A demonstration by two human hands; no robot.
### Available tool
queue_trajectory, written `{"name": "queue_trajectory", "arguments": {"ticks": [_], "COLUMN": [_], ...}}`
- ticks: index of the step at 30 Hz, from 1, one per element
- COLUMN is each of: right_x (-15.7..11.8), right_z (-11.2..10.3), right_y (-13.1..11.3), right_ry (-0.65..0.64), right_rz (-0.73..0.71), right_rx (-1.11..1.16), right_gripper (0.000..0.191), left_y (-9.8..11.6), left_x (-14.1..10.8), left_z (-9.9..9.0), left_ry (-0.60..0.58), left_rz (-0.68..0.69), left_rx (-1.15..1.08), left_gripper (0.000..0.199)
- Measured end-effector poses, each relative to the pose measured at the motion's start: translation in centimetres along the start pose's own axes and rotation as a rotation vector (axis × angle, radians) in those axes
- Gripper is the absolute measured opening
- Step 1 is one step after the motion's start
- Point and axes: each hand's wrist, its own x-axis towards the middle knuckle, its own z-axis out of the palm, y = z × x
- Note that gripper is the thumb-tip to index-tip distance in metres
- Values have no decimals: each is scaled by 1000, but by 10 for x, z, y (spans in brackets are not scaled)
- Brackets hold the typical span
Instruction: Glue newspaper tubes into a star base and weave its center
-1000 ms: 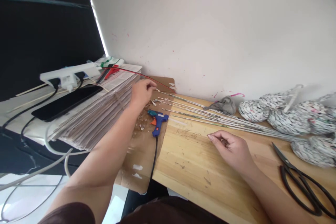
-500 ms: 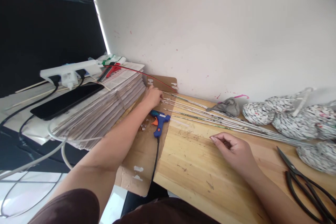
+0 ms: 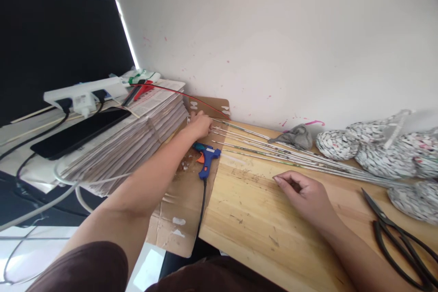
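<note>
Paper sticks (image 3: 308,160), left hand (image 3: 201,127) near their ends, grasp unclear, scissors (image 3: 386,220) cropped

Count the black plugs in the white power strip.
2: a left black plug and a right black plug, with a white plug between them, on the power strip. Its far side is hidden, so more may be there.

Nothing is legible; the label (image 3: 210,149) on the glue gun (image 3: 206,162) is too small.

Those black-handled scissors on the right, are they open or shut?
The scissors are shut: their blades lie together, ending in one tip.
</note>
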Motion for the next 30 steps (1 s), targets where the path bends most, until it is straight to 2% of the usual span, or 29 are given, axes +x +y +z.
{"name": "queue_trajectory", "arguments": {"ticks": [6,8,11,13,17,20,23,26,30], "right_x": [1,1,1,1,2,2,2,3,2], "right_z": [1,1,1,1,2,1,1,1,1], "right_y": [1,2,3,3,3,3,3,3,4], "right_ry": [-18,-31,-41,-39,-28,-31,-35,-41,-50], "right_rz": [8,21,29,25,24,25,24,37,40], "right_rx": [26,28,19,18,20,16,13,11,9], "right_gripper": [22,22,22,22,21,22,22,22,23], "left_y": [-28,-39,-50,-53,-51,-45,-39,-37,-44], "left_x": [1,-1,-5,-7,-12,-16,-16,-11,-4], "left_z": [-14,-21,-25,-23,-15,-11,-8,-7,-12], "left_ry": [198,216,179,114,-34,-85,-105,-62,147], "left_rz": [-195,-246,-272,-245,-90,43,90,95,57], "left_rx": [-27,-15,12,24,22,-11,-46,-48,-36], "left_gripper": [18,21,35,37,20,17,14,10,18]}}
